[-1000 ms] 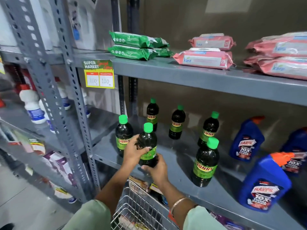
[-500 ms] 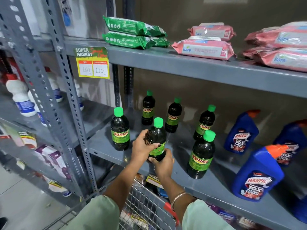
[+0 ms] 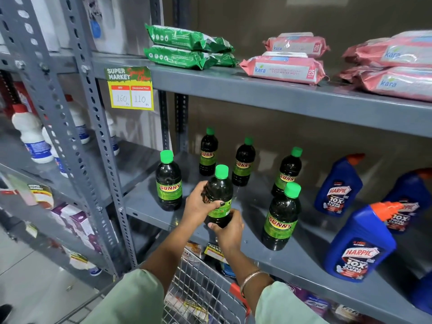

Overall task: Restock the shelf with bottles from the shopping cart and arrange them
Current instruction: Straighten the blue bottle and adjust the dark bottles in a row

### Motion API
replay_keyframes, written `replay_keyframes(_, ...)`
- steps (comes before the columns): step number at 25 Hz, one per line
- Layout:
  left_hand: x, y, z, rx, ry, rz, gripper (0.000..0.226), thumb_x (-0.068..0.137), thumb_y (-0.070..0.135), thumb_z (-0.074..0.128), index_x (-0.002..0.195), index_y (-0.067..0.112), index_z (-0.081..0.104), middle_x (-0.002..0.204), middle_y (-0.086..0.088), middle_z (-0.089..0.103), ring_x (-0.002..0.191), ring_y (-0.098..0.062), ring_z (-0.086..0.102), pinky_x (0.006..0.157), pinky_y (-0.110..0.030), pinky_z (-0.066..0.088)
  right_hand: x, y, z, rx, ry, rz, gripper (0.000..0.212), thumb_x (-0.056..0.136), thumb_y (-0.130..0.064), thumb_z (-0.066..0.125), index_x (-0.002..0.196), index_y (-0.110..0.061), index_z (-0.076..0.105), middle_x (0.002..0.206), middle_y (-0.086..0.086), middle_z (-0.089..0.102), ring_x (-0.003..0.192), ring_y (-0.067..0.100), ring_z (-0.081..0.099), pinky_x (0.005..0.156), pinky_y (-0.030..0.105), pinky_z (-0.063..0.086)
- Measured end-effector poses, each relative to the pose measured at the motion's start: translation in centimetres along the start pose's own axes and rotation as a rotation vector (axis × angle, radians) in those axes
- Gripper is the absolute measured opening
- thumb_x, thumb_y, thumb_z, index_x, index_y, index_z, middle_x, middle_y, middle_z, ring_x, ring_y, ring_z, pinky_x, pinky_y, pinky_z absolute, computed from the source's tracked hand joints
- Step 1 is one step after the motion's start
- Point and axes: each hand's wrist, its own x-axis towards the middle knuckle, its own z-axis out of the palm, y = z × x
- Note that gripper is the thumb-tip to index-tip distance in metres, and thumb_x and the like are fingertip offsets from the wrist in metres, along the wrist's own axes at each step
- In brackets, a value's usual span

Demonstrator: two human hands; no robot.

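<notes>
Above the wire cart [image 3: 198,288], the right hand [image 3: 228,230] cups the base and the left hand [image 3: 201,204] wraps the label of a dark bottle [image 3: 219,195] at the shelf [image 3: 292,260] front. Likely heavy and slick; gripping the waist suits it.

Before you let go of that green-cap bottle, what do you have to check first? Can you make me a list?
1. Both hands on the bottle: left hand wraps the held bottle, right hand cups its base. Ok.
2. Bottle upright, green cap on top: ok.
3. Bottom resting flat on the shelf: cannot tell, hands hide it.
4. Free spot between the front left bottle and the front right bottle: ok.
5. Label facing forward like its neighbours: not ok, it looks turned aside.
6. Not too near the shelf edge: cannot tell.
</notes>
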Motion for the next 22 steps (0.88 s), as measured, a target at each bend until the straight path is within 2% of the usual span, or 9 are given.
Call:
replay_keyframes(2,-1.4,0.5,0.8,0.041,0.168,0.039,0.074,0.059,0.009,0.081,0.124,0.016,0.045,0.119,-0.005,0.054,0.114,-0.019,0.05,0.106,-0.037,0.037,-1.4,0.6,-0.5,0.037,0.074,0.007,0.045,0.07,-0.001,0.072,0.108,-0.005,0.047,0.106,0.004,0.048,0.108,0.019,0.041,0.097,0.037,0.041)
replay_keyframes(4,-3.7,1.1,2.3,0.091,0.419,0.196,0.07,0.061,0.012,0.082,0.12,0.007,0.045,0.115,-0.005,0.045,0.109,-0.014,0.041,0.097,-0.029,0.035,-2.9,1.4,-1.5,0.069,0.269,0.02,0.03,0.072,0.012,0.059,0.093,-0.004,0.046,0.099,0.011,0.048,0.101,0.029,0.045,0.095,0.043,0.041)
replay_keyframes(5,-4.9,1.5,3.4,0.106,0.438,0.284,0.063,0.063,0.012,0.08,0.116,0.004,0.046,0.11,-0.005,0.044,0.103,-0.013,0.04,0.091,-0.026,0.036,-3.4,1.8,-2.4,0.092,0.382,0.06,0.027,0.071,0.017,0.053,0.087,-0.004,0.045,0.096,0.014,0.046,0.098,0.034,0.045,0.092,0.042,0.038)
replay_keyframes(8,-5.9,2.6,7.4,0.107,0.082,0.318,0.056,0.068,0.012,0.077,0.115,0.007,0.048,0.103,0.0,0.046,0.093,-0.01,0.046,0.081,-0.028,0.046,-2.5,2.7,-6.2,0.126,0.622,0.269,0.027,0.07,0.019,0.051,0.094,0.009,0.047,0.106,0.031,0.049,0.106,0.044,0.043,0.091,0.039,0.027)
replay_keyframes(10,-4.8,3.0,9.6,0.091,-0.168,0.202,0.067,0.067,0.01,0.078,0.125,0.009,0.045,0.114,0.001,0.05,0.103,-0.013,0.051,0.089,-0.034,0.049,-1.4,3.1,-8.6,0.112,0.597,0.38,0.041,0.069,0.013,0.061,0.107,0.012,0.044,0.118,0.034,0.045,0.115,0.045,0.04,0.098,0.043,0.027)
replay_keyframes(12,-3.9,2.8,11.7,0.1,-0.279,0.154,0.066,0.066,0.007,0.077,0.124,0.009,0.046,0.122,-0.005,0.057,0.111,-0.019,0.055,0.095,-0.038,0.048,-0.5,3.4,-10.5,0.08,0.473,0.382,0.059,0.068,0.006,0.069,0.119,0.007,0.039,0.127,0.029,0.042,0.12,0.042,0.037,0.101,0.041,0.029)
replay_keyframes(15,-3.7,2.6,13.4,0.086,-0.25,0.129,0.048,0.065,0.001,0.074,0.106,0.007,0.052,0.108,-0.012,0.067,0.099,-0.022,0.062,0.082,-0.028,0.047,0.1,4.2,-12.0,-0.077,0.253,0.234,0.061,0.065,-0.001,0.074,0.119,-0.002,0.045,0.124,0.019,0.051,0.117,0.034,0.043,0.1,0.036,0.03)
replay_keyframes(17,-3.9,2.8,13.9,0.066,-0.23,0.122,0.046,0.064,0.001,0.075,0.103,0.008,0.052,0.104,-0.011,0.069,0.097,-0.023,0.064,0.079,-0.027,0.046,0.1,4.8,-12.8,-0.089,0.218,0.208,0.06,0.063,-0.005,0.077,0.117,-0.006,0.049,0.12,0.014,0.055,0.113,0.032,0.046,0.1,0.038,0.034)
replay_keyframes(22,-4.5,2.3,14.2,0.059,-0.241,0.155,0.059,0.062,0.008,0.078,0.113,0.013,0.049,0.114,-0.008,0.063,0.106,-0.02,0.059,0.088,-0.031,0.047,-0.3,5.4,-13.3,-0.039,0.207,0.168,0.064,0.059,-0.008,0.077,0.118,-0.01,0.051,0.117,0.014,0.058,0.11,0.034,0.05,0.096,0.045,0.043)
